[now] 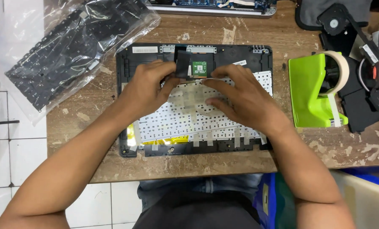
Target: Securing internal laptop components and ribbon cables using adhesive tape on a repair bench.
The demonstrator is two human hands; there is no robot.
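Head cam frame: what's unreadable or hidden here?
- Head view: keyboard back, middle hidden under left hand and right hand.
- Fingertip contact with the black flap: unclear.
- Open laptop base: cut off by top edge.
- Bagged keyboard: blurred by plastic glare.

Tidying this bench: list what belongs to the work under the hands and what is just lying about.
In use: left hand, right hand, laptop shell, white keyboard back, black flap, tape strips.
Lying about: bagged keyboard, green tape dispenser, fan parts, second laptop.
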